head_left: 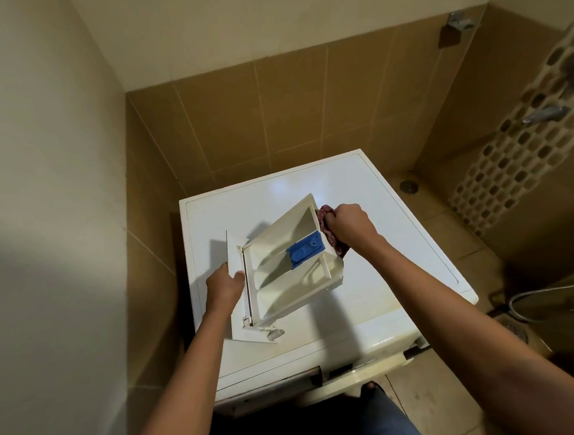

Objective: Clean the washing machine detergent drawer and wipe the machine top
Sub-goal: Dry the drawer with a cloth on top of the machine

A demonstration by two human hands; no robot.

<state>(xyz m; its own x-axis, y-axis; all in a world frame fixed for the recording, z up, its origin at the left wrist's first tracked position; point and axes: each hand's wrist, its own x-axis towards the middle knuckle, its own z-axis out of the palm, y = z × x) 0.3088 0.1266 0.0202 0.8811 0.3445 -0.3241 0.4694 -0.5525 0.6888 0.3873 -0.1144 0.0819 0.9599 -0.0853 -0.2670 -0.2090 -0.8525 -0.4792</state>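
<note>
The white washing machine top [362, 190] fills mid-frame, with the detergent drawer [283, 279] tilted on it at centre. The left hand [224, 287] curls its grip round the drawer's front panel; the right hand [349, 224], right of centre, clenches a reddish cloth [328, 234], seemingly against the drawer's back, near the blue insert [307, 250]

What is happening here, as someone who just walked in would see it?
A person has the detergent drawer out, tilted over the machine top. The left hand grips its front panel; the right hand holds a dark red cloth against its far end.
</note>
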